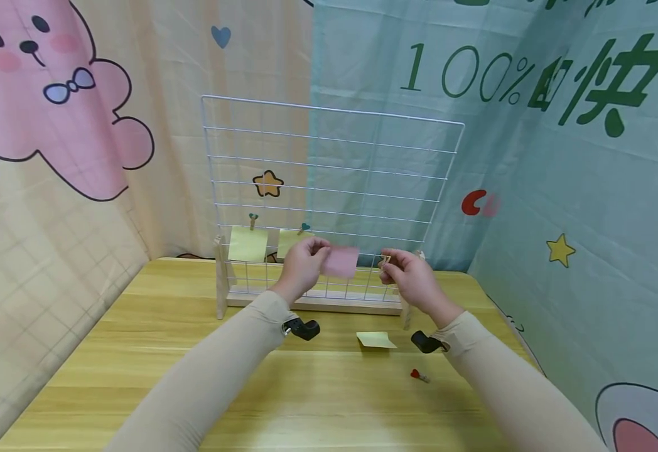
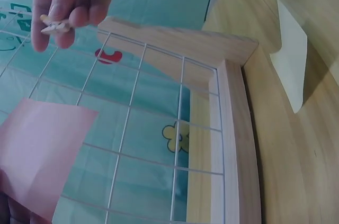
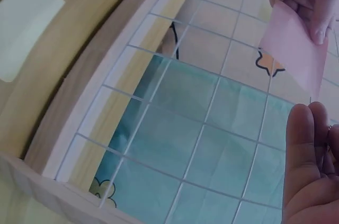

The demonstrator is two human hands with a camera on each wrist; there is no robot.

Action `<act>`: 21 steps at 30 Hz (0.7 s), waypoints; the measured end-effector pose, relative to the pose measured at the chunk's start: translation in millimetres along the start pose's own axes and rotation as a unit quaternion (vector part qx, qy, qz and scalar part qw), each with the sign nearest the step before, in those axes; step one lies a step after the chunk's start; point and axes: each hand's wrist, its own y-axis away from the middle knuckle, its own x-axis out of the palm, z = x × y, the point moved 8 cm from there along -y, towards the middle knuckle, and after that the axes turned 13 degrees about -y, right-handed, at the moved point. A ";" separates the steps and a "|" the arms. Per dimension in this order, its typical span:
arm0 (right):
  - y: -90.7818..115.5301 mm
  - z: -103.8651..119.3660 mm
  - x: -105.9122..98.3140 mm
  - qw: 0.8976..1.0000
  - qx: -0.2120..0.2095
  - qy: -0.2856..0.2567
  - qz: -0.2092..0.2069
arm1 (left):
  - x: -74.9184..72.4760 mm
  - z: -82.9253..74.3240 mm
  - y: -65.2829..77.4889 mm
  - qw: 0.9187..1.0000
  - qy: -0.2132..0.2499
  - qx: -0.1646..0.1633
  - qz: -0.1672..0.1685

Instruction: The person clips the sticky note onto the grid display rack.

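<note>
My left hand pinches a pink sticky note by its left edge, in front of the lower part of a white wire grid. To the right, my right hand holds a small clothespin between thumb and fingers, near the grid's right side. A gap separates the clothespin from the pink note in the head view. Two yellow sticky notes hang on the grid at left, the outer one under a peg, the other partly hidden behind my left hand.
The grid stands in a wooden base on a wooden table. Before it lie a loose yellow sticky note and a clothespin with a red heart. Printed curtains enclose the table at the back and sides.
</note>
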 end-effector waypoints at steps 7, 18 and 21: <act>-17.6 19.1 6.6 0.999 -0.008 0.035 -0.009 | 0.4 -2.8 -4.4 0.999 -0.003 -0.006 -0.036; -41.7 36.5 18.2 0.993 -0.033 0.111 -0.017 | 1.3 -2.3 -8.3 0.997 -0.018 -0.013 -0.069; -47.1 38.5 20.5 0.991 -0.037 0.124 -0.021 | 0.5 -1.9 -9.2 0.997 -0.015 -0.010 -0.076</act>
